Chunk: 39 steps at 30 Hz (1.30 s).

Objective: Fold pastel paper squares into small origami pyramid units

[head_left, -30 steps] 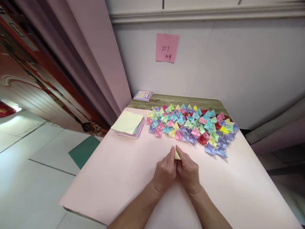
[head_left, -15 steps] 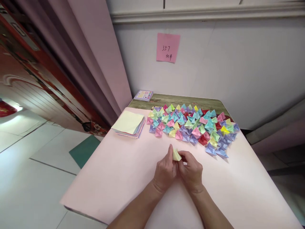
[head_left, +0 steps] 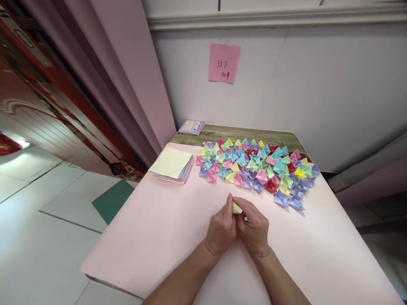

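Observation:
A small piece of folded pale yellow origami paper (head_left: 237,208) is pinched between my two hands, above the middle of the table. My left hand (head_left: 221,226) grips it from the left, its index finger pointing up along the paper's edge. From the right, my right hand (head_left: 255,226) holds it with thumb and fingers, the index finger lying over its top. Much of the paper is hidden by the fingers. Beyond the hands lie many folded paper boats (head_left: 262,176) in several colours, grouped closely together.
A stack of square coloured paper (head_left: 171,163), pale yellow on top, lies at the table's back left. Behind it sits a printed packet (head_left: 191,127). Pink sheeting (head_left: 152,228) covers most of the table. A pink note (head_left: 224,63) hangs on the wall.
My right index finger has moved left and over the top of the yellow paper, covering more of it. Both hands have drawn slightly closer together.

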{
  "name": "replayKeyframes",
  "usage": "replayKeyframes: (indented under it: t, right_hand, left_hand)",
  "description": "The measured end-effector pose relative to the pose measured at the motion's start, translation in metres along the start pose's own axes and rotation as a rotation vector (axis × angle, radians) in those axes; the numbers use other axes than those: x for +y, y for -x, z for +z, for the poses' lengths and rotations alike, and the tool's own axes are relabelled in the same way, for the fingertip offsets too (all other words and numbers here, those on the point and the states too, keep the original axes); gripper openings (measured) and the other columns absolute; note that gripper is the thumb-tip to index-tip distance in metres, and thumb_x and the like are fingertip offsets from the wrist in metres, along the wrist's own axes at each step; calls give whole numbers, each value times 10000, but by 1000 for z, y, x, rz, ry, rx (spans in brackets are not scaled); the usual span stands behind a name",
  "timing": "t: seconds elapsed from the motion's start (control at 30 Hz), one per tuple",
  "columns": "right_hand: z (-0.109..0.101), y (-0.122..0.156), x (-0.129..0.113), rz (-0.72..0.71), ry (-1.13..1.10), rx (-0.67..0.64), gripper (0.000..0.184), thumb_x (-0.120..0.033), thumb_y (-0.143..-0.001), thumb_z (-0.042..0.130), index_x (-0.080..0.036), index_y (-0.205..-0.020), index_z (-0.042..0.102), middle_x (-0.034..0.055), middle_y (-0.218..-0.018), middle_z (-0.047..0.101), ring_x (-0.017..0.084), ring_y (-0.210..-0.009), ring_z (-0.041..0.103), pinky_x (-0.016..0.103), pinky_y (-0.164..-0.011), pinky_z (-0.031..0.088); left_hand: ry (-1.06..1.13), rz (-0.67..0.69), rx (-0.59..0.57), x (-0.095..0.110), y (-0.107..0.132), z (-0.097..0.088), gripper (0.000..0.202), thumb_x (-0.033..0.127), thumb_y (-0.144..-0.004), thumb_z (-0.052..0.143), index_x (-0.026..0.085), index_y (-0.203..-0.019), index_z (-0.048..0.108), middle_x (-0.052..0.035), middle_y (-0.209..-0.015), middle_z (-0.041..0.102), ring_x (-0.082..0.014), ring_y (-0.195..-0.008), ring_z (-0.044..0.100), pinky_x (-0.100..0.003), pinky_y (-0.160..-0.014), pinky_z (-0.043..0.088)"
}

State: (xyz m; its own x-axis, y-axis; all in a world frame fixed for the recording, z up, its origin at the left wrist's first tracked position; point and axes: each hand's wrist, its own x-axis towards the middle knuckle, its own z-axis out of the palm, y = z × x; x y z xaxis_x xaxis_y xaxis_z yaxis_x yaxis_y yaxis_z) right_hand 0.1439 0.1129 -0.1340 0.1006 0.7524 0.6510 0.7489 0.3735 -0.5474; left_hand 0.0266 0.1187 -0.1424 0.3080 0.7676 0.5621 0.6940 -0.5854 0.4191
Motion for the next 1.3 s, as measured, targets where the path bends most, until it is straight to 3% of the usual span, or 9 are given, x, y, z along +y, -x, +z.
replayKeyframes:
  t: [0.2, 0.33, 0.5, 0.7, 0.93, 1.03, 1.17, 1.3]
  right_hand:
    - [-2, -3, -3, 155, -72, -13, 367, -141, -801, 517, -213, -1131, 660, 24, -970, 743, 127, -681, 681, 218, -574, 549]
    - [-1, 0, 0, 82, 72, 56, 309, -175, -846, 550, -202, -1133, 661, 24, -899, 753, 124, -652, 685, 213, -568, 529]
    - [0, 1, 5, -68, 172, 101, 290, -154, -874, 552, -205, -1132, 676, 28, -886, 762, 140, -740, 715, 221, -668, 543]
    - [0, -2, 4, -78, 131, 103, 288, -145, -886, 537, -211, -1130, 676, 40, -965, 763, 159, -795, 723, 244, -707, 557]
    - [1, -1, 3, -19, 103, 82, 354, -109, -852, 514, -213, -1158, 657, 38, -981, 756, 145, -734, 703, 229, -620, 542]
    - [1, 0, 3, 66, 44, 84, 398, -84, -816, 477, -195, -1162, 638, 40, -972, 741, 116, -655, 683, 206, -563, 545]
    - [0, 0, 2, 75, 1, 83, 444, -70, -768, 455, -189, -1154, 637, 27, -886, 731, 132, -691, 701, 224, -611, 573]
    - [-2, -3, 2, 45, -94, 58, 328, -73, -792, 483, -209, -1013, 684, 28, -871, 722, 150, -743, 686, 251, -655, 574]
  left_hand:
    - [10, 15, 8, 1, 0, -1, 646, 121, -960, 304, 110, -1538, 16, -184, -1265, 634, -195, -1058, 681, -277, -874, 579]
    - [6, 4, -12, 1, 1, 0, 641, 139, -969, 301, 108, -1537, 5, -187, -1249, 643, -195, -1008, 700, -277, -851, 587]
    - [-34, 6, -42, 1, 3, 2, 628, 139, -965, 298, 98, -1534, 36, -191, -1182, 676, -202, -922, 723, -277, -776, 607]
    - [-39, 21, -27, 0, 3, 3, 615, 114, -944, 329, 95, -1522, 118, -169, -1119, 704, -197, -911, 724, -281, -792, 605]
    - [-2, 27, -3, 0, 2, 1, 627, 94, -918, 347, 100, -1513, 153, -169, -1140, 693, -205, -951, 715, -289, -798, 603]
    - [26, -11, 0, -3, 1, 0, 622, 89, -895, 368, 113, -1497, 215, -159, -1150, 693, -204, -976, 708, -293, -827, 595]
    - [78, -54, 27, -6, -1, -2, 563, 79, -862, 394, 113, -1423, 380, -154, -1154, 696, -212, -984, 706, -308, -830, 593]
    - [280, -179, 31, -5, -6, -7, 466, 96, -866, 416, 128, -1315, 536, -123, -1133, 711, -204, -977, 706, -311, -839, 586]
